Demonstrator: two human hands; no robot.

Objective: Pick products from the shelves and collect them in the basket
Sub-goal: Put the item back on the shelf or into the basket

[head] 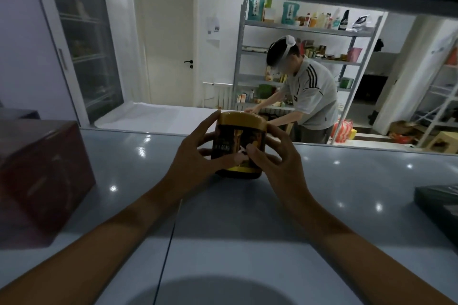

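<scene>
Wide grey shelf [322, 181] fills the view, glossy, ceiling lights glinting off it — both forearms reach out across it. Beyond the hands, through the open back of the shelf, a lit room: a metal rack [304, 30] stacked with bags and bottles, and in front of it a second person [309, 96] in a pale striped shirt, bent over something low. A white door [168, 47] stands left of that rack, and a glass-fronted cabinet [84, 49] farther left again.

Well to the left of the hands, a big dark red box [42, 178] sits on the shelf, apart from everything. Off to the right, at the frame edge, the corner of a flat dark box [438, 202].

Now the centre — the jar [239, 146], dark body with a yellow lid and a yellow band low down, upright between the two hands, its base on or just above the shelf; hard to say which. Left hand [195, 156] curls round the jar's left side, index finger up against the lid rim, thumb across the front label. Right hand [277, 153] wraps the right side, fingers bent, thumb meeting the label close by the left thumb. Both hands clamped on it, the jar snug between the palms.
</scene>
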